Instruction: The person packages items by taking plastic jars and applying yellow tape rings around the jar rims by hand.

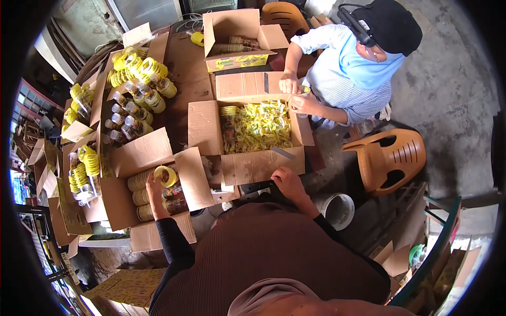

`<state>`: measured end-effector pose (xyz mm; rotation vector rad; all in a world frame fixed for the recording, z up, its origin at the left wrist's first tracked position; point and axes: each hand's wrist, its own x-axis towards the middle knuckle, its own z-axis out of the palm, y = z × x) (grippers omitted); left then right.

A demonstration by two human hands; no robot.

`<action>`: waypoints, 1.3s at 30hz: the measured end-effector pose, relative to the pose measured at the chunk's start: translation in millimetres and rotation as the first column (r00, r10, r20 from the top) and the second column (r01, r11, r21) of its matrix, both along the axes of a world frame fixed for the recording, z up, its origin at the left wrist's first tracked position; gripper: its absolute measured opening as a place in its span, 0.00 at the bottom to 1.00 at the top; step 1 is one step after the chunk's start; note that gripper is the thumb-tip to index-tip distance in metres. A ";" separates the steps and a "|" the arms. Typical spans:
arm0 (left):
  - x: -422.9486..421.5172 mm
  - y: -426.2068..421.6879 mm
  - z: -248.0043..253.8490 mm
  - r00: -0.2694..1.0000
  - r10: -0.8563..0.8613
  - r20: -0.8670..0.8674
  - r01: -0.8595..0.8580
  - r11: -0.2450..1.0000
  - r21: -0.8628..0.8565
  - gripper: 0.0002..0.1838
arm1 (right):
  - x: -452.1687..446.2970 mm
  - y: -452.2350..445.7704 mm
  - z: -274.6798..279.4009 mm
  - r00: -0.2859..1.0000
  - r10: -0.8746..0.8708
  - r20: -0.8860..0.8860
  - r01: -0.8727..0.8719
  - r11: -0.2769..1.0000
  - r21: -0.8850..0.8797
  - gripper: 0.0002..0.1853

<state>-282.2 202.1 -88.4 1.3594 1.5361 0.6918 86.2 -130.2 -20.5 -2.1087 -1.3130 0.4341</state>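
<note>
Left hand (154,192) part-curled against yellow-rimmed cup (165,177), nine o'clock, hold unclear; right hand (289,184) half-open, empty, by carton flap (258,168).

Packing workshop, open cardboard boxes (232,166), stacked cups (139,197), concrete floor (448,100)

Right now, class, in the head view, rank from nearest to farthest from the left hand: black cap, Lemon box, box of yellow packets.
From the left hand:
1. Box of yellow packets, to its right
2. Lemon box, beyond that one
3. Black cap, far right, on the co-worker
</note>
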 end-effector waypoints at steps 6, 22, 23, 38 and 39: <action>-19.9 -3.3 -39.8 0.972 0.013 0.234 -0.016 1.000 0.013 0.26 | 0.2 -0.2 -1.3 0.998 -0.052 -0.020 0.052 0.999 0.000 0.05; 7.7 -8.7 20.5 0.945 0.051 -0.323 0.134 0.840 0.526 0.37 | 50.0 12.1 -20.4 0.998 -0.005 0.067 -0.005 0.988 0.152 0.05; 19.0 -11.0 33.3 0.930 0.072 -0.361 0.153 0.816 0.558 0.36 | 53.7 10.8 -19.5 0.998 -0.006 0.069 -0.005 0.988 0.157 0.05; 279.8 -15.8 13.7 0.816 -0.457 -0.353 0.577 0.649 0.496 0.26 | 103.7 -32.3 -32.1 0.983 -0.173 0.068 0.173 0.985 0.009 0.10; 293.4 -17.7 8.7 0.798 -0.469 -0.379 0.601 0.670 0.436 0.28 | 104.9 -38.3 -32.1 0.979 -0.191 0.065 0.191 0.982 0.010 0.10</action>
